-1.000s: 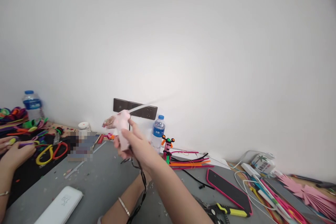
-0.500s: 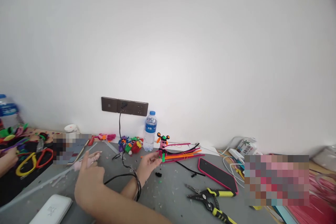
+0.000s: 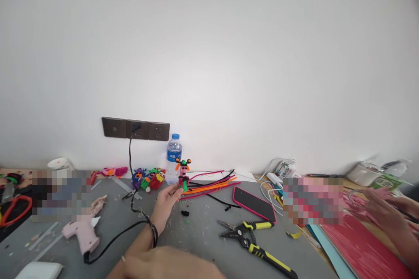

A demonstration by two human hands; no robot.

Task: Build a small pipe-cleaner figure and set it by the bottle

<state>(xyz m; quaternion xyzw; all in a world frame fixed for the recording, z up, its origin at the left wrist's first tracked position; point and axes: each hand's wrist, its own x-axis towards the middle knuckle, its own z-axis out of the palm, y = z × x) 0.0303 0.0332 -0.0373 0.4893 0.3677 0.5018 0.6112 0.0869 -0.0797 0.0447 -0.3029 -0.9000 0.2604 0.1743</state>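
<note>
My left hand [image 3: 168, 198] pinches the lower part of a small pipe-cleaner figure [image 3: 183, 176], pink, green and black with orange ears, and holds it upright above the grey mat. My right hand [image 3: 172, 263] is a motion-blurred shape at the bottom edge, crossing in front of my left forearm; its fingers cannot be made out. On the mat to the left lies a pink hot glue gun [image 3: 83, 233], its black cord looping to my left wrist. Behind the figure is a bundle of pipe cleaners [image 3: 212, 187] in orange, black and magenta.
Yellow-and-black pliers [image 3: 250, 237] and a phone [image 3: 255, 204] with a pink edge lie to the right. A water bottle [image 3: 174, 157] stands by the wall beside several pipe-cleaner figures [image 3: 147, 179]. Another person's hands [image 3: 386, 213] are at far right. A white device [image 3: 39, 270] sits front left.
My right hand has left the glue gun, which now lies on the mat, and moved down to the right. The view has turned right; my left hand still holds the figure.
</note>
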